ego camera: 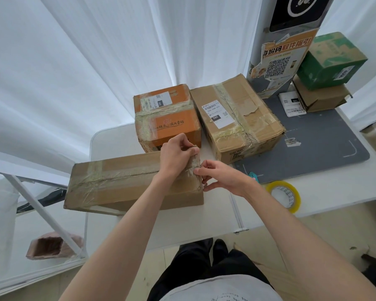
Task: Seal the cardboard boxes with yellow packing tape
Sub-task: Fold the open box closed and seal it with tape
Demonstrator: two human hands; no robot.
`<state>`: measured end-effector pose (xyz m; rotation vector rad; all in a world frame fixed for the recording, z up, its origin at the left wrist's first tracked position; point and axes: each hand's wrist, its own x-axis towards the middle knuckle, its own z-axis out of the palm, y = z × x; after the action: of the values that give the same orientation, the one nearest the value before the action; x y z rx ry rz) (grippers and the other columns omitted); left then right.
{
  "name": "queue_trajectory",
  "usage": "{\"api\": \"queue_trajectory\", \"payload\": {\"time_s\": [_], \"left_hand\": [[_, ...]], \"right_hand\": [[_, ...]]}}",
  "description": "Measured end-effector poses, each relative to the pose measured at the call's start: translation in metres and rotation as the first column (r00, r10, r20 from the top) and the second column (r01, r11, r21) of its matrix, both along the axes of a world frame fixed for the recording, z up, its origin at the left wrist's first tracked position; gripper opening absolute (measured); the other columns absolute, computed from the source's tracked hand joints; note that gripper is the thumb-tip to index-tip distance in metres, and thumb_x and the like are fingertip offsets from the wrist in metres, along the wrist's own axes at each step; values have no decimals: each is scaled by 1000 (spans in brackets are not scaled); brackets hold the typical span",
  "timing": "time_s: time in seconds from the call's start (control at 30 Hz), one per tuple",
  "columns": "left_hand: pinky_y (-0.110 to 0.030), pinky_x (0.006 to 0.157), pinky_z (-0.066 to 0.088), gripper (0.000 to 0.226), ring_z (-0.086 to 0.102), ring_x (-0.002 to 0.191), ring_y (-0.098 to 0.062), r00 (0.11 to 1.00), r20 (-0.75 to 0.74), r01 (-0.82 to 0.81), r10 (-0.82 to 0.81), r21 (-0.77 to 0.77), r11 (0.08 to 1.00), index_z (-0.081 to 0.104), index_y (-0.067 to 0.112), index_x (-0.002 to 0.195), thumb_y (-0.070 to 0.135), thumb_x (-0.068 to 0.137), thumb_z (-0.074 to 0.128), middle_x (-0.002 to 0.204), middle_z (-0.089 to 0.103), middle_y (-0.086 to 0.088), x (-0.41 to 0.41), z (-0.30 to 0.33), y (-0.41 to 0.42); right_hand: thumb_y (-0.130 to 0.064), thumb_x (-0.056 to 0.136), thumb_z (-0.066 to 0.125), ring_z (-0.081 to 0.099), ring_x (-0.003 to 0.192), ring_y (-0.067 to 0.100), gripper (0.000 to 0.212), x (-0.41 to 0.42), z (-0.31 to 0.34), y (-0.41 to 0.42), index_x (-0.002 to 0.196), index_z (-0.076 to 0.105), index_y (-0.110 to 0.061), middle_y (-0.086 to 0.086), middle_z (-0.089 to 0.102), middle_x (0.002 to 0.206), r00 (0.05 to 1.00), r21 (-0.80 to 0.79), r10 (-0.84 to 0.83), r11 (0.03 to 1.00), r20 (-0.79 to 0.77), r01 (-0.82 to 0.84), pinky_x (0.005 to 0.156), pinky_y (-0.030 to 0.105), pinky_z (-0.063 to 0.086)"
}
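Both hands pinch tape at the long box (117,181) end: left hand (176,157), right hand (221,177). Tape roll (283,196) nearby (two boxes behind).

Colours noted on table
Tape roll (283,196) yellow, green-printed core; long box (122,181) plain brown; rear box (167,118) orange; mat (326,144) grey; stacked box (332,61) green.

Both hands, left (176,153) and right (220,177), pinch tape at the long box's (117,183) right end.
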<state>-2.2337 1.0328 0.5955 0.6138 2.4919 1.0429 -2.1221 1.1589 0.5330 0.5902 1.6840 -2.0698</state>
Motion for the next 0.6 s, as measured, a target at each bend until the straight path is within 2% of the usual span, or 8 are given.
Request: {"api": "queue_trajectory", "payload": {"time_s": [0.07, 0.13, 0.23, 0.33, 0.43, 0.47, 0.53, 0.6], "left_hand": [[-45, 90, 56, 26, 70, 91, -16, 1000, 9, -4, 4, 2, 1000, 59, 21, 75, 26, 84, 83, 93, 77, 2, -2, 0, 2], [-44, 90, 56, 26, 70, 91, -15, 1000, 25, 9, -9, -2, 1000, 60, 21, 75, 27, 83, 83, 93, 77, 2, -4, 0, 2], [-43, 89, 57, 24, 70, 89, -13, 1000, 21, 0, 0, 4, 1000, 63, 17, 78, 28, 82, 84, 91, 77, 4, -5, 0, 2], [-43, 88, 57, 24, 71, 88, -12, 1000, 26, -5, 5, 9, 1000, 65, 14, 80, 28, 82, 84, 90, 77, 4, -5, 0, 3], [-42, 88, 57, 25, 71, 86, -11, 999, 32, -15, 14, 20, 1000, 66, 12, 81, 27, 81, 85, 89, 77, 4, -3, -1, 1], [-42, 88, 57, 25, 71, 85, -11, 999, 26, -21, 20, 25, 999, 66, 11, 81, 27, 81, 85, 88, 77, 5, -2, -2, 1], [-42, 87, 56, 25, 71, 84, -11, 999, 12, -31, 31, 29, 999, 65, 12, 80, 27, 81, 85, 87, 76, 6, 0, -2, 1], [-42, 87, 56, 24, 71, 85, -13, 1000, 4, -30, 30, 30, 999, 65, 12, 80, 26, 82, 84, 87, 76, 5, 1, -3, 1]], "right_hand": [[-53, 86, 73, 71, 79, 9, 45, -3, 4, -2, 106, 60, -15, 2, 73, 94, 1000, 66, -13, 998, -19, 15, 71, 27, 59], [-57, 86, 71, 72, 81, 12, 41, -3, 8, -8, 99, 60, -20, 4, 72, 96, 999, 128, -41, 991, -26, 44, 70, 33, 62], [-54, 93, 63, 69, 83, 20, 30, -4, 15, -17, 85, 56, -26, 3, 67, 90, 996, 377, -54, 923, -66, 75, 74, 41, 64], [-58, 97, 52, 65, 73, 20, 40, -7, 24, -27, 72, 51, -27, -3, 62, 74, 994, 756, 41, 653, -104, 52, 66, 43, 59], [-63, 100, 41, 64, 70, 19, 50, -8, 29, -33, 73, 57, -24, -2, 64, 75, 993, 880, 77, 473, -93, 46, 63, 35, 53], [-60, 102, 40, 64, 72, 21, 49, -8, 29, -33, 78, 61, -23, 1, 66, 77, 993, 881, 71, 472, -91, 47, 63, 35, 51], [-51, 104, 44, 63, 73, 24, 43, -9, 27, -33, 81, 66, -24, 2, 65, 76, 992, 825, 28, 558, -122, 86, 61, 34, 48], [-45, 104, 49, 59, 68, 23, 41, -10, 26, -32, 69, 59, -26, -2, 59, 67, 988, 739, -13, 662, -155, 125, 55, 32, 42]]}}
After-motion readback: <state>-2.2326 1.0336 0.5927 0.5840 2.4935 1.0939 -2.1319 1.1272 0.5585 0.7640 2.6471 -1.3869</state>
